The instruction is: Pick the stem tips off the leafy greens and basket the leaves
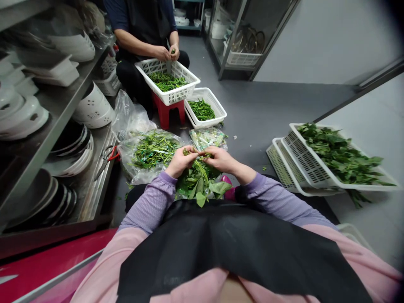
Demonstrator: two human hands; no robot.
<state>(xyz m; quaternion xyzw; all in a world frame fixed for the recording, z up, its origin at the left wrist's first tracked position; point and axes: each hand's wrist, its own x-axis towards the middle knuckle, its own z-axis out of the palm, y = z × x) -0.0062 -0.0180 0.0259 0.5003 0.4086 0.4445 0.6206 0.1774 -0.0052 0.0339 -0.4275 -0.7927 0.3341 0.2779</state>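
Observation:
My left hand (180, 160) and my right hand (218, 159) meet over my lap, both closed on green vegetable stems (196, 156) held between them. Under the hands lies a heap of leafy greens (198, 183) on my knees. Just beyond, a clear plastic bag holds a pile of stripped stems (151, 150) on the floor. Lilac sleeves cover both my forearms, and a black apron (227, 248) covers my lap.
Stacked white baskets (292, 164) with picked leaves (341, 153) stand at right. A second person sits opposite, hands over a white basket (172, 92) on a red stool (167, 111), with another basket (206, 122) beside it. Steel shelves (53, 126) with bowls and red-handled scissors (109, 155) line the left.

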